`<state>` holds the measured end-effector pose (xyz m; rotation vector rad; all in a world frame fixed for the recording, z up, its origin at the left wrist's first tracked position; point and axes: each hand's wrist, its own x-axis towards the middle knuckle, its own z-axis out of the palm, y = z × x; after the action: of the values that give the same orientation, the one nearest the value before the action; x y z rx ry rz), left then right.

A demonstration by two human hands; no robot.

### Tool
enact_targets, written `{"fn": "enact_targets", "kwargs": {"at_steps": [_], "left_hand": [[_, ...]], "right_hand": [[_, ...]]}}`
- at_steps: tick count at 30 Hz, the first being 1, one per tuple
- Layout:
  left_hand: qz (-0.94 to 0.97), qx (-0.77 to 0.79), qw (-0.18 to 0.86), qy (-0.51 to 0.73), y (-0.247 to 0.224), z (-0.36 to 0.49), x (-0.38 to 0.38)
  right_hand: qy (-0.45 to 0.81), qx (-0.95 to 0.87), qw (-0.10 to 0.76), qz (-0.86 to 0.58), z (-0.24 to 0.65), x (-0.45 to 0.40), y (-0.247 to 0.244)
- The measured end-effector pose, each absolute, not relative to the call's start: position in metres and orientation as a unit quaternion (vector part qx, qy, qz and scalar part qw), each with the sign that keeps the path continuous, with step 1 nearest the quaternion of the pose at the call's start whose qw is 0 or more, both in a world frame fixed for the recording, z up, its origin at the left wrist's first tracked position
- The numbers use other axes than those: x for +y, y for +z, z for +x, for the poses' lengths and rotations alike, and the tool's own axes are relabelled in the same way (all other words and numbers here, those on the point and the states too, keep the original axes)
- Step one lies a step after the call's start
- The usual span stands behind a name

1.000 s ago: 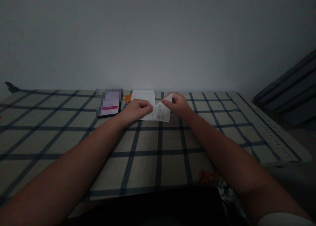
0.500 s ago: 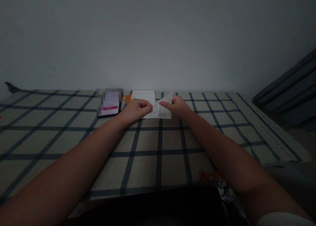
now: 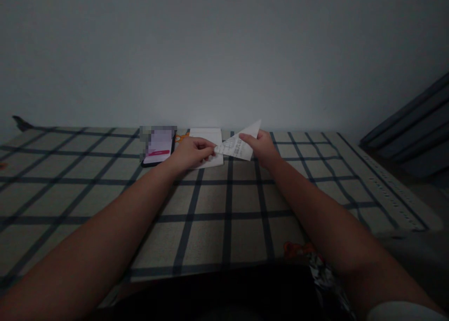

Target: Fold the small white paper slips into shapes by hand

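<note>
— What do you have hold of?

— One white paper sheet [image 3: 242,147], with dark marks on its near face that are too small for me to read. My right hand [image 3: 264,148] grips its right part: the thumb lies on the near side, and the other fingers curl round behind, mostly out of sight. Only the paper's thickness parts them.

— And the other hand?

— My left hand [image 3: 195,151] has thumb and fingertips drawn together on the narrow left end, a small closed pinch.

— So where is the sheet?

— Between my two hands, widening towards the right, with one corner pointing up past my right thumb. Its left end crosses the right edge of a white pad [image 3: 206,134] that lies on the checked cloth [image 3: 210,199]. My left hand hides part of that pad. A phone [image 3: 157,150] lies near, to the left of the pad.

— Which step is this?

— I'd judge I'm midway through handling the sheet, spanning it from one grip to the other. Whether its slanted edge is a fold or a twist, I can't tell.

— What does the next move call for?

— Both hands acting together, I think: light pressure from the right thumb, a firm left pinch. Thin paper like this would likely crease or tear under an uneven pull.
</note>
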<state>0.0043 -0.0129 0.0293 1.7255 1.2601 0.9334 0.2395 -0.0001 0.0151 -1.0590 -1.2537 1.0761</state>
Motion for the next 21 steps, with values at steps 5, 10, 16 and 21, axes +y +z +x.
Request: {"fn": "enact_targets", "kwargs": {"at_steps": [5,10,16,21], "left_hand": [[0.658,0.504,0.359,0.429,0.026,0.005,-0.009],[0.647,0.465,0.409,0.445,0.024,0.007,-0.011],[0.735,0.430,0.377,0.364,0.020,0.012,-0.019],[0.685,0.449,0.353,0.453,0.022,0.012,-0.016]], "right_hand": [[0.460,-0.517,0.568,-0.446,0.241,0.003,0.014],[0.470,-0.596,0.479,-0.441,0.245,0.000,0.013],[0.445,-0.679,0.413,-0.413,0.238,-0.008,0.015],[0.474,-0.668,0.415,-0.397,0.237,-0.007,0.018]]}}
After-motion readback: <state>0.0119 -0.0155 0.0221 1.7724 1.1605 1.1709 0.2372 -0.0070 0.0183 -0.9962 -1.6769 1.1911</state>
